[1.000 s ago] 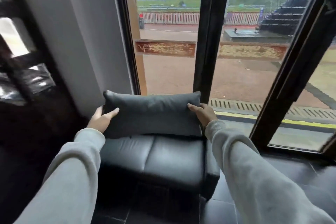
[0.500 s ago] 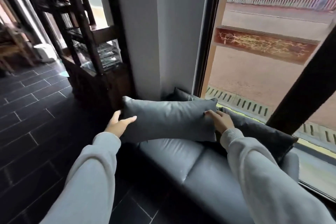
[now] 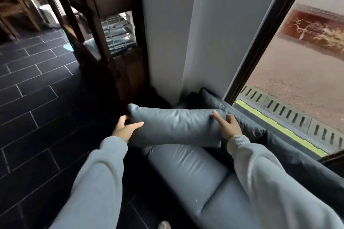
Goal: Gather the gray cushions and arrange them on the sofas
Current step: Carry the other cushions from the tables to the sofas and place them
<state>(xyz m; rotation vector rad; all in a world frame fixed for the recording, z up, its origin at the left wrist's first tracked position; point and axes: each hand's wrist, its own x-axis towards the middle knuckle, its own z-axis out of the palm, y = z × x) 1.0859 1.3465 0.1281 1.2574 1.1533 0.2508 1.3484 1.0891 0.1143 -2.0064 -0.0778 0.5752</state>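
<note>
We log: gray cushion [image 3: 176, 126], no readable label, held above sofa [image 3: 189, 169] seat. Left hand [image 3: 123, 129] closed on its left end; right hand [image 3: 228, 126] gripping right end. Second cushion [image 3: 210, 98] in sofa corner. Dark tiled floor [image 3: 33, 87], wooden shelf [image 3: 104, 29], window [image 3: 297, 61].

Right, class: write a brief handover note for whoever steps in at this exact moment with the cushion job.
Left hand: gripping the cushion's left end.
Right hand: gripping its right end.
Cushion: held level above the sofa seat, not yet set down.
Second cushion: already propped against the sofa back by the window.
Left: place the held cushion on the sofa. No other cushions or sofas are in view.
</note>
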